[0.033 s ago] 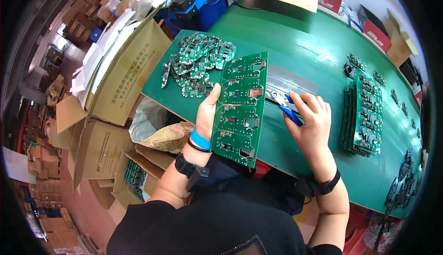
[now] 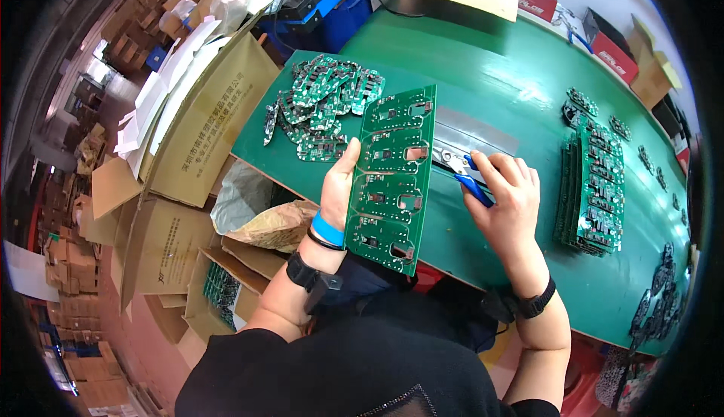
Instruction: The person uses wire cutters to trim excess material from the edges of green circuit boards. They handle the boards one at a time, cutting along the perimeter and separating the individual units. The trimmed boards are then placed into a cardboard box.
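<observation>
I note left hand (image 2: 338,187) holding 1 undivided 4-board panel (image 2: 387,174) over the table (image 2: 460,55), right hand (image 2: 510,202) gripping blue-handled pliers (image 2: 473,189), tip contact unclear; loose boards (image 2: 324,96) heaped left, stacked panels (image 2: 601,191) right apparently undivided.

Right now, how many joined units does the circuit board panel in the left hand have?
4, in one row along the green panel in the left hand: the farthest unit, the second unit, the third unit and the nearest unit. No unit appears hidden.
</observation>
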Tool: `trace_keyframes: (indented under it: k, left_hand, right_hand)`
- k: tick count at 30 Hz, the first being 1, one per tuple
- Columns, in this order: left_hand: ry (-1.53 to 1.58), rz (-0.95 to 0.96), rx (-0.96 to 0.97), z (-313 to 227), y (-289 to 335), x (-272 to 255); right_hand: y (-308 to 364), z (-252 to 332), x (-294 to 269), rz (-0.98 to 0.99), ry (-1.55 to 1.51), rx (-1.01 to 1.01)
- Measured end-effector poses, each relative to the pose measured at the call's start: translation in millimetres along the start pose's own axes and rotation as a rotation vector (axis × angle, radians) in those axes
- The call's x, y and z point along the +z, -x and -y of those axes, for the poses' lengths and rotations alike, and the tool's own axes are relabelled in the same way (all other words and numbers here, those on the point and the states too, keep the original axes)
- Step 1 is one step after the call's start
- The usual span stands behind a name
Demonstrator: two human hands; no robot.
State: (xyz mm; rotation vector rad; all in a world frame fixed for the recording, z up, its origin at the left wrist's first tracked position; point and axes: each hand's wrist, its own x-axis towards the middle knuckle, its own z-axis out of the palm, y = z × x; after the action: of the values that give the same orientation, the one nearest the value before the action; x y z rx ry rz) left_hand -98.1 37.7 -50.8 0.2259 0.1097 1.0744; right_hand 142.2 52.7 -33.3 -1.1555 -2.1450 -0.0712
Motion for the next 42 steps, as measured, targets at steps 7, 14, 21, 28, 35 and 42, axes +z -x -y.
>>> trace_keyframes:
  k: [7,14,21,28,35,42]
  left_hand:
    - [0.147,0.151,-0.006,1,3,4]
    - [-0.07,-0.038,0.103,-14,13,0]
    - [0.024,0.045,-0.017,-11,15,-6]
    - [0.11,0.124,-0.192,16,11,-3]
    - [0.041,-0.012,-0.184,7,18,-10]
    - [-1.408,0.059,0.202,-66,-26,86]
  right_hand:
    - [-3,5,-3,0.079,-0.074,0.043]
    - [3,-3,-32,0.516,-0.105,-0.013]
    - [33,0,-53,0.527,0.065,0.134]
    - [9,30,-20,0.179,-0.462,0.223]
    - [5,15,1,0.21,-0.693,0.377]
    - [3,11,-8,0.231,-0.441,0.289]
